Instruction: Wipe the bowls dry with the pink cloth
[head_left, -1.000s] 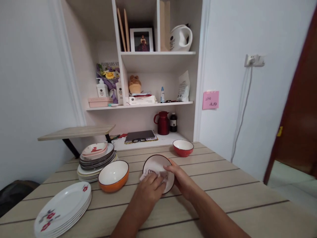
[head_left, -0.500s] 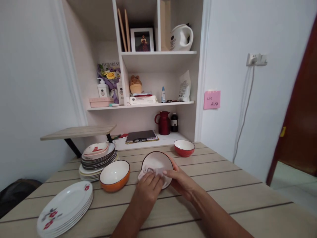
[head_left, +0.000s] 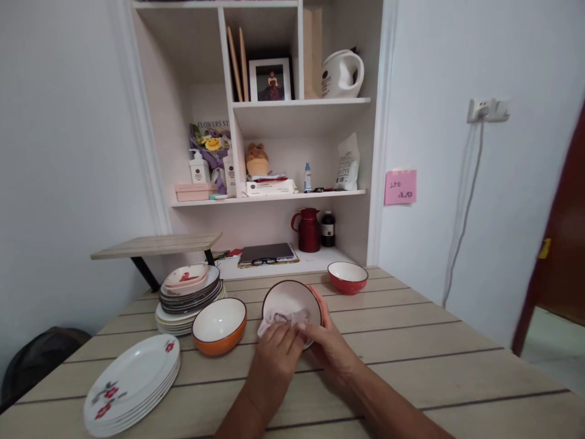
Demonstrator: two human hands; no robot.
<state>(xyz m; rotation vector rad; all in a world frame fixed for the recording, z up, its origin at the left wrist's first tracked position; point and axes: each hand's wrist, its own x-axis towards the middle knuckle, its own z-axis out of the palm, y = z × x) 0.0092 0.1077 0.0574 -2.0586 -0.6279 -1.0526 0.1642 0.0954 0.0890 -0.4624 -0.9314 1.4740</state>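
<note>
A bowl [head_left: 292,294] with a white inside and a dark rim is tilted toward me above the table. My right hand [head_left: 331,347] grips its right side, thumb over the near rim and fingers round the outside. Bunched in my left hand [head_left: 278,353] is a pale pinkish cloth [head_left: 286,319], pressed against the bowl's inner wall near the front rim. Left of my hands stands an orange bowl [head_left: 219,326], upright with a white inside. Farther back on the right is a red bowl [head_left: 348,279], also upright.
Oval white plates with red flowers [head_left: 132,381] are stacked at the front left. Behind them rises a pile of mixed plates and small dishes [head_left: 189,299]. A small raised wooden stand [head_left: 155,245] is at the back left. A red jug [head_left: 308,230] stands on the low shelf.
The view has shifted slightly, so everything sits a little farther right. The cloth and left hand have moved slightly inside the bowl; both hands keep their hold.
</note>
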